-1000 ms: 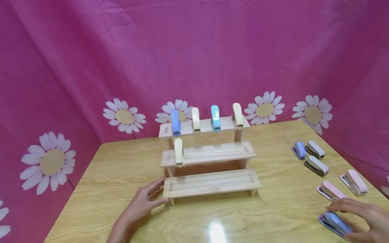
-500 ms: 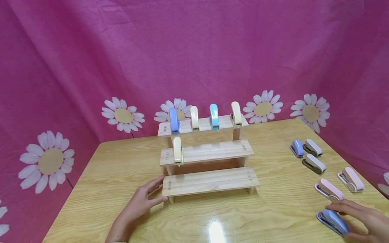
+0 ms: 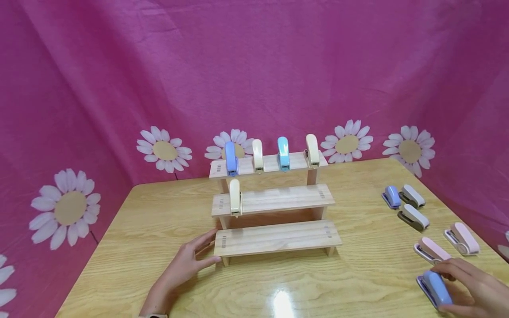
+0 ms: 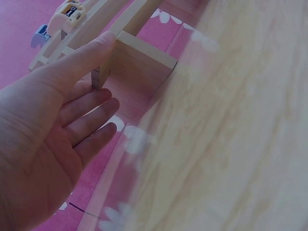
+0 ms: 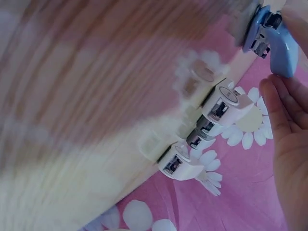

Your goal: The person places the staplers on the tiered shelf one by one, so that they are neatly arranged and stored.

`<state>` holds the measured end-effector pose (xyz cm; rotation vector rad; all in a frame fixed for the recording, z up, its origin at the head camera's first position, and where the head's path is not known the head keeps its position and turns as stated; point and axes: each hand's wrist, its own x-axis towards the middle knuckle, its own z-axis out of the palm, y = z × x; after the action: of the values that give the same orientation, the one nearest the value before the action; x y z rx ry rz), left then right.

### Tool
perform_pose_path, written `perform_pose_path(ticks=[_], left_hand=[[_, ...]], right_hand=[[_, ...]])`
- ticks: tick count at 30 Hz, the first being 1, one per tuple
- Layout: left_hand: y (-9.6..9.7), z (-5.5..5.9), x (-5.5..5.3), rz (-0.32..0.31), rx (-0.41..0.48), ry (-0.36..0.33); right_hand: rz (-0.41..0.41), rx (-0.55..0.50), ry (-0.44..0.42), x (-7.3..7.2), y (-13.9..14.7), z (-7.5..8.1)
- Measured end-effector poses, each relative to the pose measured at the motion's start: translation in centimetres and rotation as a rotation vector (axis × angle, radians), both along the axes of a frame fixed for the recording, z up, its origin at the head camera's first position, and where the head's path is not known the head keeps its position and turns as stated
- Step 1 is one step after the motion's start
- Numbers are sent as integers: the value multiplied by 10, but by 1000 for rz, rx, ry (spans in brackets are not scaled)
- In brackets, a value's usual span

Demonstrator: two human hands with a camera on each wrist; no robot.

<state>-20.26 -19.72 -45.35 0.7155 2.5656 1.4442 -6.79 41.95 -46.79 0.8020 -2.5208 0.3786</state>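
Note:
My left hand (image 3: pixel 186 263) holds the left end of the lowest step of a three-tier wooden display stand (image 3: pixel 278 238), thumb at the front corner and fingers behind. In the left wrist view that thumb lies along the board end (image 4: pixel 144 60). At the lower right, my right hand (image 3: pixel 471 282) pinches a blue stapler (image 3: pixel 436 289) between thumb and fingertips, close over the table. The right wrist view shows the blue stapler (image 5: pixel 284 50) with fingertips at its rounded end. A cream stapler (image 3: pixel 235 198) stands on the middle step's left; the lowest step is bare.
Several staplers, among them a light blue one (image 3: pixel 283 153), stand along the top step. On the table's right lie two pink staplers (image 3: pixel 431 249), two white-and-dark ones (image 3: pixel 414 216) and a small violet-blue one (image 3: pixel 392 196). A pink flowered cloth (image 3: pixel 254 66) hangs behind.
The blue stapler has turned between the right hand's fingers, its lower end swinging leftward. My left hand stays at the stand; the head view shifts slightly.

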Motion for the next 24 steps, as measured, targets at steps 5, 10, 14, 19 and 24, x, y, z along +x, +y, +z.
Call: perform_pose_path(ticks=[5,10,14,19,24], left_hand=[[0,2,0,-5,-2,-16],[-1,2,1,-7,0,-5],[-1,1,0,-5,6,-5],[-1,0,-1,-14,1,4],[-1,-1,-1,-11,2,2]], right_hand=[[36,-80,75,-7,-6,3],[42,-161,127,-17,-13,13],[45,-201,162,-27,-16,24],[36,-213,207,-41,-21,43],[-11,-197,210,-54,-34,62]])
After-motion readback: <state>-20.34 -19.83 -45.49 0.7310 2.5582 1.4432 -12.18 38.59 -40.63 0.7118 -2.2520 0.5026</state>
